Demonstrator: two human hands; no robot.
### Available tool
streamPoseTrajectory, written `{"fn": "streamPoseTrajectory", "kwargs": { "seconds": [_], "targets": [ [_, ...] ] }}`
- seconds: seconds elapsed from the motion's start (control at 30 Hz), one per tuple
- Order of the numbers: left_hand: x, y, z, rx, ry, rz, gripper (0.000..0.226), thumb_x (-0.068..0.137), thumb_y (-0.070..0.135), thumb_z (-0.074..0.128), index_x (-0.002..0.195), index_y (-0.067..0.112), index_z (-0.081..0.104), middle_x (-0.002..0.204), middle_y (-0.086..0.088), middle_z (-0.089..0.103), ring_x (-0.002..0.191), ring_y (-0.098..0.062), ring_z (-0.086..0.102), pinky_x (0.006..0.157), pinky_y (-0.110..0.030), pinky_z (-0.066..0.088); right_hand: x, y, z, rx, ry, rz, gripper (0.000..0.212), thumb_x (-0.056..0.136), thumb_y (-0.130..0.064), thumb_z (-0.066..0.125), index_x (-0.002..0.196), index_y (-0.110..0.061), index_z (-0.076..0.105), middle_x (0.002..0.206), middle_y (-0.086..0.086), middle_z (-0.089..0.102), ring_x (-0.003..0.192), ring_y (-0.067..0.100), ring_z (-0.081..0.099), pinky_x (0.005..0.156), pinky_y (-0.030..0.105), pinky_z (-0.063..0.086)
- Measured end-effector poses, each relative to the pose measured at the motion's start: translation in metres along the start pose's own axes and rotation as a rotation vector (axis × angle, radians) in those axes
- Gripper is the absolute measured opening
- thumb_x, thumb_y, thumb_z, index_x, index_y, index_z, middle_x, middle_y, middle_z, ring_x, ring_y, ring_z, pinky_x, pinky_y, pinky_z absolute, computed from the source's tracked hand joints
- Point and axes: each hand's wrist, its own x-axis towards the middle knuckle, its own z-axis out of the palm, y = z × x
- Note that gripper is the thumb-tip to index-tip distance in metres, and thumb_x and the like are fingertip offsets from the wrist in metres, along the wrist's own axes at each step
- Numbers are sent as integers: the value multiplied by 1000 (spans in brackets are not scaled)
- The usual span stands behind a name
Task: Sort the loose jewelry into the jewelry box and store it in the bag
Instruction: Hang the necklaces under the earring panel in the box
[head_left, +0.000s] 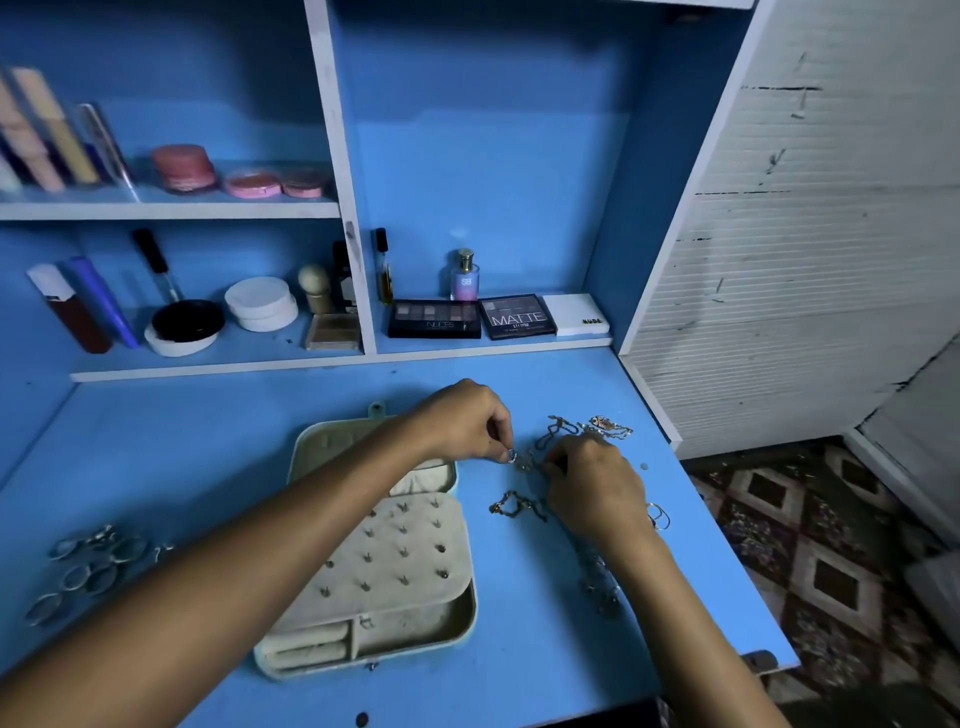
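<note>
The left hand (462, 421) is pinching a small silver ring (511, 456) just right of the open beige jewelry box (415, 618); the right hand (592, 483) is curling into tangled thin chains (558, 431), its grip hidden. Light and slippery, these are probably wanting fingertip pinches.

Our count on the blue vanity

We count one open jewelry box (374, 551), three eyeshadow palettes (434, 318), one perfume bottle (465, 275), three pink compacts (253, 183), and two hands (462, 421); the rings (85, 566) at left blur together.
</note>
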Motion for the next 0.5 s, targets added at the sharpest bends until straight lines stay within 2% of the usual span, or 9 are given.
{"fn": "streamPoseTrajectory", "kwargs": {
  "seconds": [0.13,0.23,0.27,0.33,0.43,0.5],
  "targets": [
    [-1,1,1,-13,1,-2,7,79,24,81,85,21,77,79,11,65,70,0,57,66,-18,41,1,0,-1,66,-3,-18,10,94,-18,53,100,-16,61,110,3,58,101,28,57,72,32,43],
    [-3,2,2,-52,23,3,17,80,22,80,95,19,76,86,9,64,74,-2,56,68,-15,42,4,-1,-10,208,22,-53,4,93,-14,55,91,-17,55,99,1,60,94,27,58,73,33,45],
    [-3,3,1,-78,38,10,20,80,22,80,99,18,76,88,9,64,76,-3,56,68,-11,42,4,-2,-14,276,33,-67,8,93,-11,56,89,-18,55,96,1,63,89,24,59,72,31,46],
    [-5,7,-2,-137,61,32,23,82,23,78,104,18,75,90,10,62,80,-5,58,69,-5,39,4,-3,-24,397,52,-89,12,93,-7,56,86,-17,59,85,-2,65,72,13,57,58,16,42],
    [-7,13,-9,-222,80,54,18,85,28,76,101,21,77,91,14,63,84,-3,59,78,-12,45,5,-8,-38,503,66,-98,16,97,-9,56,85,-18,62,75,-6,63,58,8,52,46,14,38],
    [-10,15,-14,-266,111,65,14,86,30,75,96,22,77,90,12,66,83,-1,60,83,-21,49,7,-13,-45,528,90,-121,18,97,-10,57,84,-21,62,75,-8,63,58,8,53,45,15,39]
  ]
}}
